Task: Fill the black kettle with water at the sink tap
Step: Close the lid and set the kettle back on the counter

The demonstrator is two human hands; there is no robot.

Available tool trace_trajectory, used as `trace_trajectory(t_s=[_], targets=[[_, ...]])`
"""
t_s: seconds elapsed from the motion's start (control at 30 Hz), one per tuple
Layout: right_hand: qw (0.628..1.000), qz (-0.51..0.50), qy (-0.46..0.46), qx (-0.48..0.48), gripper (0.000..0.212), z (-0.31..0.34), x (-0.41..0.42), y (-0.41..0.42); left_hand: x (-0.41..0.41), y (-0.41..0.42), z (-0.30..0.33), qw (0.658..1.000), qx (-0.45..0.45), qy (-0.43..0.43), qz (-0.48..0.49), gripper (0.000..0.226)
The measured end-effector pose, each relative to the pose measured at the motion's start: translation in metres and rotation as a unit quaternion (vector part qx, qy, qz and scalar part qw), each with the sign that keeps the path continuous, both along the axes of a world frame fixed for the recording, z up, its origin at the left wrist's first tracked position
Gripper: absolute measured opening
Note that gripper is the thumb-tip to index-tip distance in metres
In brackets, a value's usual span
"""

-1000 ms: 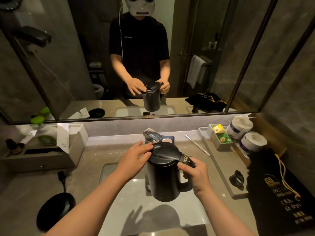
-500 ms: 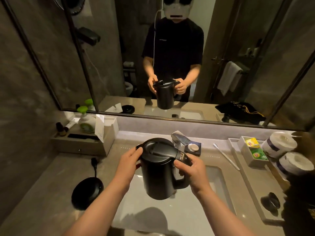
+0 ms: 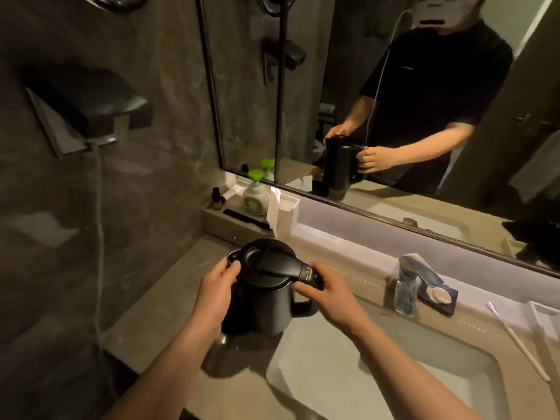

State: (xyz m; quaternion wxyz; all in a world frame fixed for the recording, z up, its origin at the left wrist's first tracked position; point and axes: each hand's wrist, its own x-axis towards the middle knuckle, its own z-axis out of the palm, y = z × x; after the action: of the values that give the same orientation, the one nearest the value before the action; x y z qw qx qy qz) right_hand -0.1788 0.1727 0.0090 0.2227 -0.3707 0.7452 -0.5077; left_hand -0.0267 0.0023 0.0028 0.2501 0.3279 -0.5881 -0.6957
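The black kettle (image 3: 264,294) hangs upright with its lid down, over the counter just left of the sink basin (image 3: 391,374). My right hand (image 3: 328,294) grips its handle at the top. My left hand (image 3: 216,291) presses against the kettle's left side near the spout. The chrome tap (image 3: 404,286) stands behind the basin, well to the right of the kettle. No water is running.
A round black kettle base (image 3: 224,359) lies on the counter under the kettle, mostly hidden. A tray with a green-pump soap bottle (image 3: 256,195) sits at the back left. A soap dish (image 3: 438,297) and a toothbrush (image 3: 515,338) lie right of the tap. The mirror runs behind.
The kettle and both hands have shifted left, from in front of the tap over the basin to above the counter left of the sink. My view has swung left too.
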Motion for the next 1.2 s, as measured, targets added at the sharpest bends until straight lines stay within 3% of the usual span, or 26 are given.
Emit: trace_trajectory(t_s=[0.17,0.37,1.2], targets=[[0.999,0.035,-0.001,0.035,0.024,-0.016,0.005,-0.043,0.017,-0.032,-0.017,0.998,0.015,-0.012,0.054,0.023],[0.997,0.055,0.004,0.053,0.019,-0.03,0.005,-0.067,0.023,-0.051,-0.03,0.998,0.005,-0.026,0.051,0.023],[0.996,0.068,-0.025,0.058,0.027,-0.051,0.006,-0.083,0.026,-0.069,-0.043,0.998,-0.028,-0.044,0.037,0.025]])
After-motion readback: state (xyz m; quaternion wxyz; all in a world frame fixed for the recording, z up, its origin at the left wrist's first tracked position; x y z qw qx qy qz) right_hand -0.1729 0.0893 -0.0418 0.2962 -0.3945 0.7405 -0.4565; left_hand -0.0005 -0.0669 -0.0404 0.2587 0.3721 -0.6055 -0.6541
